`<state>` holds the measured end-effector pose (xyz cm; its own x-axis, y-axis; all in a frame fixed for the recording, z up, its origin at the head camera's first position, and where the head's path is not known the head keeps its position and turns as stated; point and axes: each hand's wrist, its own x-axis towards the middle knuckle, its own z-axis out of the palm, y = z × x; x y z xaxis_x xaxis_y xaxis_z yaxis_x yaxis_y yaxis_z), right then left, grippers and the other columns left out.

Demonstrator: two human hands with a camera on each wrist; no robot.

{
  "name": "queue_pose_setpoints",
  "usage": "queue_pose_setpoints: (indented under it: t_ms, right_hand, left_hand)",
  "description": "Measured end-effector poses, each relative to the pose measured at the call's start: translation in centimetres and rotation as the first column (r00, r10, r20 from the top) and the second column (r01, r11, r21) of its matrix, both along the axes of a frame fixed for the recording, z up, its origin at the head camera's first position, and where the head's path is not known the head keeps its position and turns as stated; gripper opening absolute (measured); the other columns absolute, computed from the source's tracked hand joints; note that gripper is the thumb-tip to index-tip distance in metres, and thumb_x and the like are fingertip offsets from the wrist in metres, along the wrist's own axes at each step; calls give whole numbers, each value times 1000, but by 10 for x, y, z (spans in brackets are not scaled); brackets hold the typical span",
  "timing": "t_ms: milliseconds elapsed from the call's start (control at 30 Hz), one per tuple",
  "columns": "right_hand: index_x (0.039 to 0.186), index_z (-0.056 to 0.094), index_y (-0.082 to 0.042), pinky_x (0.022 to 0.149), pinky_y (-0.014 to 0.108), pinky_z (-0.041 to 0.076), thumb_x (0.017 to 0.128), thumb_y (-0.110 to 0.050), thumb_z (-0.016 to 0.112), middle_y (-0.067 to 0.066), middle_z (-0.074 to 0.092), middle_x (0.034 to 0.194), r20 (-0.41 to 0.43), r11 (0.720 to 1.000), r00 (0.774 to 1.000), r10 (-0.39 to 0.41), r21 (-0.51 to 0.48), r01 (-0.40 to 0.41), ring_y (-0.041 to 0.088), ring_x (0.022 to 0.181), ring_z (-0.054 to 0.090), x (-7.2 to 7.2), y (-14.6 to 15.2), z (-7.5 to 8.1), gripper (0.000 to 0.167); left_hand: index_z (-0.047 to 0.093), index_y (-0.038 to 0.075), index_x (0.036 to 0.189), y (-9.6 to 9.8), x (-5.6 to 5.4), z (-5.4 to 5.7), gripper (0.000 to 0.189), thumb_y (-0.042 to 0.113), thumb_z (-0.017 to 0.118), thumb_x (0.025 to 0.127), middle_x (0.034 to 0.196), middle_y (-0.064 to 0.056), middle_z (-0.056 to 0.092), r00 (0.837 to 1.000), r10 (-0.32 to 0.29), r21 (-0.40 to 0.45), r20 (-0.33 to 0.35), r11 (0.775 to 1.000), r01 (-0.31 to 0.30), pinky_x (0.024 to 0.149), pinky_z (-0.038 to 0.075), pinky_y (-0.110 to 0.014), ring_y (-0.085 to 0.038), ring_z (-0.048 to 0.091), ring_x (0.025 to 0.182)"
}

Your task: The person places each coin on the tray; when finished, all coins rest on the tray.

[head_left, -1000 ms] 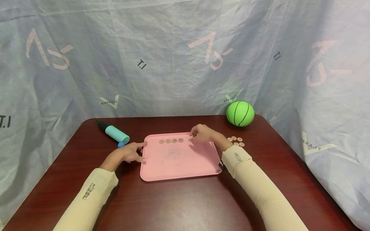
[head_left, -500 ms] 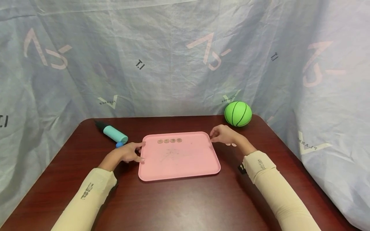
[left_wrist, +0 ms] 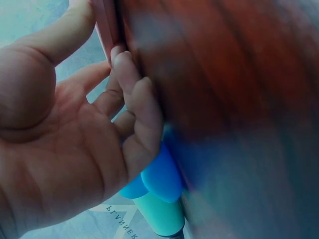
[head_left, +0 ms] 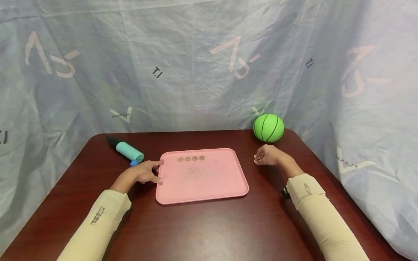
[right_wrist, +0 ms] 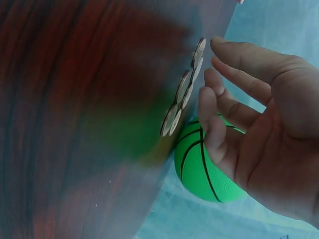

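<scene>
A pink tray (head_left: 202, 185) lies on the table, bearing a row of several coins (head_left: 195, 158) near its far edge. My left hand (head_left: 143, 173) holds the tray's left rim, thumb and index fingertip on the edge; in the left wrist view the other fingers curl beside the rim (left_wrist: 107, 30). To the right of the tray, my right hand (head_left: 269, 155) is lowered towards the table. In the right wrist view its loosely bent fingers (right_wrist: 217, 99) hover close to a cluster of loose coins (right_wrist: 184, 89), thumb and fingertips apart. The head view largely hides this cluster behind the hand.
A green ball (head_left: 269, 128) sits at the table's back right, beyond my right hand. At the back left lies a turquoise cylinder (head_left: 129, 151) with a black end and a blue end (head_left: 134, 163), close to my left hand. A grey printed curtain (head_left: 196, 72) stands behind the table.
My right hand has moved from above the tray, past its right edge, down to the loose coins. My left hand stays on the tray's rim. The row of coins is unchanged.
</scene>
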<state>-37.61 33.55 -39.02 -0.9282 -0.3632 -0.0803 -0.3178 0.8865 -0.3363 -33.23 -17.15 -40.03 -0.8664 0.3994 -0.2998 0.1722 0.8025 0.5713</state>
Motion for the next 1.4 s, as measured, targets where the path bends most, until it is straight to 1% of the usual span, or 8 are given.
queue_pose_setpoints:
  t_ms: [133, 267, 467, 667, 900, 1067, 1200, 1400]
  right_hand:
    - [91, 75, -4, 77, 36, 50, 80, -18, 82, 3, 72, 89, 27, 1000, 1000, -13, 10, 13, 16, 79, 59, -2, 2, -1, 19]
    - [90, 75, -2, 75, 33, 49, 80, -16, 82, 5, 73, 93, 35, 1000, 999, -22, -6, 22, 15, 78, 58, -3, 4, -4, 19]
    - [87, 72, -1, 70, 30, 47, 81, -14, 81, 3, 70, 86, 26, 1000, 1000, -2, -30, 3, 13, 73, 55, -5, 7, -8, 17]
    - [91, 67, 1, 71, 30, 49, 80, -10, 81, 5, 69, 87, 53, 996, 999, 7, -94, -2, 15, 78, 59, -9, 9, -11, 21]
    - [95, 65, -1, 70, 31, 49, 81, -10, 79, 4, 65, 84, 62, 993, 997, 45, -116, -37, 15, 77, 59, -10, 11, -13, 22]
    - [98, 66, 2, 70, 31, 49, 79, -9, 80, 5, 66, 85, 103, 987, 994, 47, -155, -31, 15, 78, 59, -9, 11, -11, 25]
    - [96, 68, 3, 71, 30, 50, 78, -9, 80, 4, 68, 84, 95, 989, 994, 54, -140, -40, 14, 78, 60, -8, 8, -9, 25]
    - [88, 71, -1, 64, 27, 49, 80, -15, 81, 2, 70, 79, 86, 992, 996, 29, -126, -18, 10, 69, 59, -8, -2, -6, 19]
  left_hand:
    - [30, 2, 154, 0, 0, 0, 91, 26, 82, 83, 116, -14, 51, 1000, 4, 7, -2, 1000, -4, 62, 47, -34, -24, 49, 84]
    - [30, 2, 154, 2, 0, -1, 91, 26, 81, 83, 117, -14, 50, 1000, 0, 13, 1, 1000, 0, 61, 46, -33, -23, 49, 83]
    - [31, 3, 154, 3, 0, 1, 89, 25, 81, 84, 115, -14, 50, 1000, 10, 14, 1, 1000, -10, 61, 46, -32, -22, 49, 81]
    - [31, 3, 154, 2, 0, 5, 90, 27, 81, 84, 117, -15, 50, 1000, -2, -9, -7, 1000, 2, 64, 47, -34, -24, 50, 86]
    - [31, 2, 154, 1, 1, 2, 89, 25, 81, 84, 115, -15, 49, 1000, 0, 5, 4, 1000, 0, 62, 46, -33, -24, 48, 83]
    - [31, 2, 154, 1, 2, 2, 89, 26, 81, 84, 115, -15, 50, 1000, -1, -1, -3, 1000, 1, 64, 47, -34, -25, 49, 86]
    - [31, 1, 154, 1, 2, 2, 89, 25, 81, 84, 116, -15, 50, 1000, 0, -1, -6, 1000, 0, 64, 47, -34, -25, 49, 87]
    - [32, 1, 154, 1, 3, 3, 89, 25, 81, 84, 115, -15, 50, 1000, 0, -2, -8, 1000, 0, 63, 47, -34, -25, 49, 86]
